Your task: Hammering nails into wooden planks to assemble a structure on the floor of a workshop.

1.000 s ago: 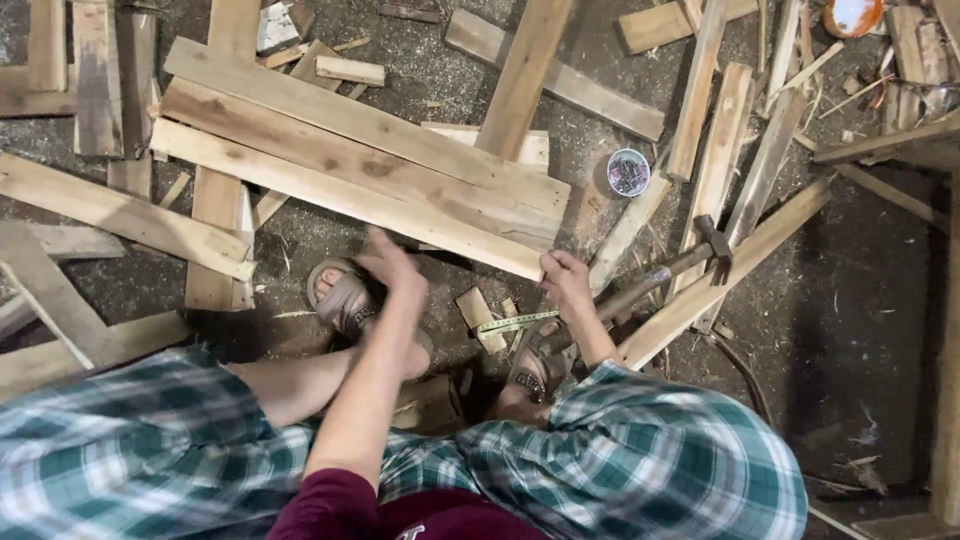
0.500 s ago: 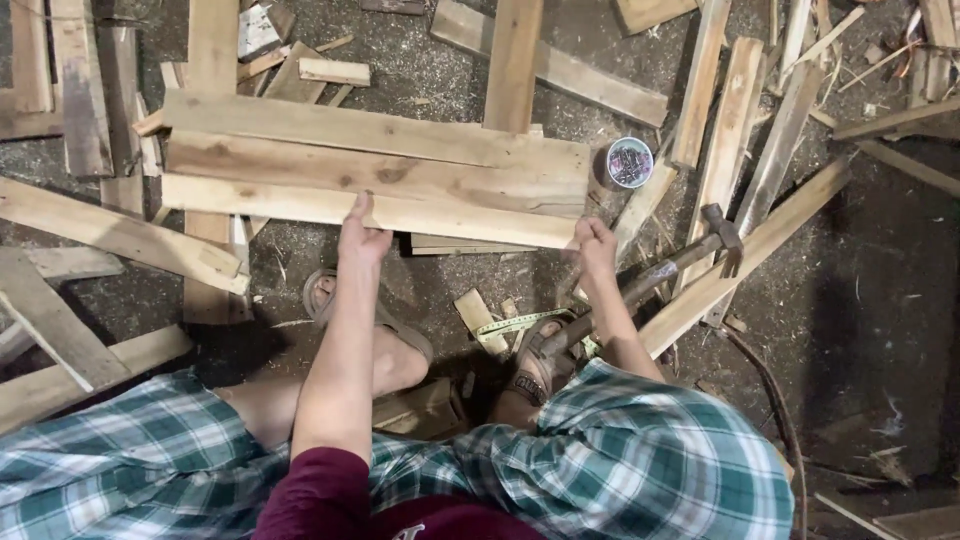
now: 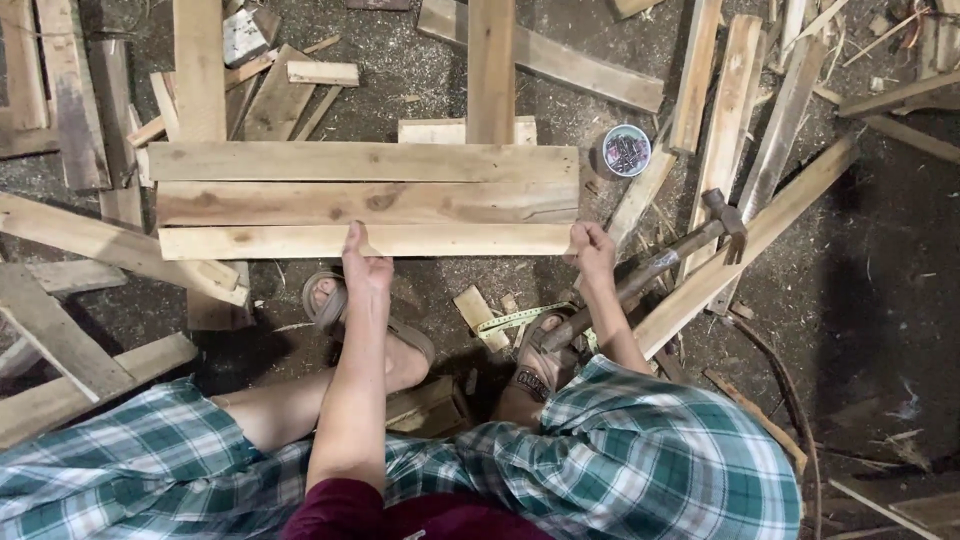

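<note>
The person is crouching over three planks lying side by side on the floor (image 3: 880, 300), edges touching, ends roughly flush. The left hand (image 3: 362, 262) is gripping the near edge of the nearest plank (image 3: 300, 241) about midway along, thumb laid on its top face. The right hand (image 3: 594, 250) is closing around that plank's right end corner. The middle plank (image 3: 300, 202) and the far plank (image 3: 300, 161) are lying just beyond, crossing over an upright board (image 3: 490, 70).

Judgement on doing this well: the hands should be pressing the near plank tight against its neighbour while keeping the right ends in line; the seam toward the right end appears slightly uneven, so that end merits checking. Fingers are best kept off the joints.

A hammer (image 3: 690, 245) is resting just beside the right hand, head up on a slanted batten (image 3: 760, 235). A small round tin (image 3: 627, 150) is sitting near the planks' right end. A tape measure strip (image 3: 520, 318) is lying between the sandalled feet.

Not determinable: what is supporting the planks underneath, the fingers curled under the edge, the tin's contents, and the hammer handle's lower end behind the right forearm.
</note>
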